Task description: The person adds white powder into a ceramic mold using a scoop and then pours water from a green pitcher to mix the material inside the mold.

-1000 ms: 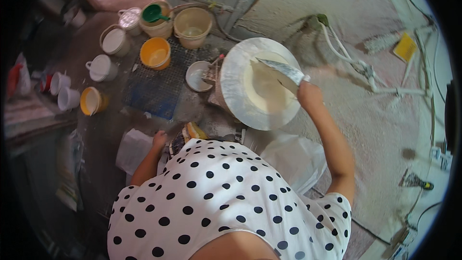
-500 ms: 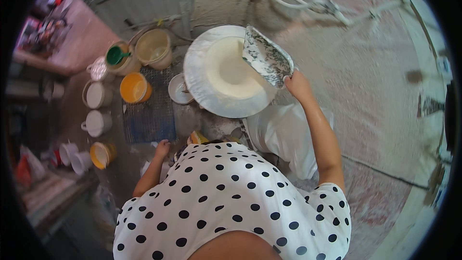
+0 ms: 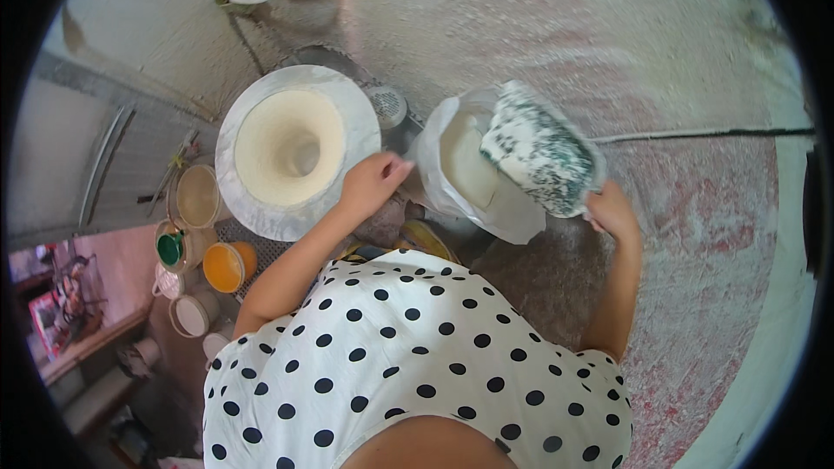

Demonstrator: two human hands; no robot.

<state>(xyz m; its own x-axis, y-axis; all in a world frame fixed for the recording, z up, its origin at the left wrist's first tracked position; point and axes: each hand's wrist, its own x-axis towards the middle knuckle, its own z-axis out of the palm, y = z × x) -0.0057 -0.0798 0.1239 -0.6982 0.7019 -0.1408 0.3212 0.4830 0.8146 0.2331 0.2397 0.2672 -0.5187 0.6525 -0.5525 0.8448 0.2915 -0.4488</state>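
Observation:
In my right hand (image 3: pixel 613 209) is a wide scoop (image 3: pixel 543 152), dark green and crusted with white powder, gripped at its near right end. Its far part hangs tilted over the mouth of a white sack (image 3: pixel 512 221), which stands with its top rolled back and pale powder (image 3: pixel 465 161) inside. My left hand (image 3: pixel 375 184) has its fingers curled together beside the sack's left edge; whether they touch it cannot be made out. Left of that hand stands a round hopper (image 3: pixel 233 143) with a broad pale rim, lined with cream powder that slopes to a hollow in the middle.
Left of the hopper are a beige bucket (image 3: pixel 198 196), an orange bucket (image 3: pixel 229 267), a green dipper (image 3: pixel 170 248) and several white tubs. A powder-dusted wall rises behind. A cable (image 3: pixel 704 134) runs along the right, above the stained floor (image 3: pixel 704 243).
My view has turned right. The scoop has gone from over the hopper to over the sack, and my left hand has come up from my side to between hopper and sack. The hollow in the powder looks deeper.

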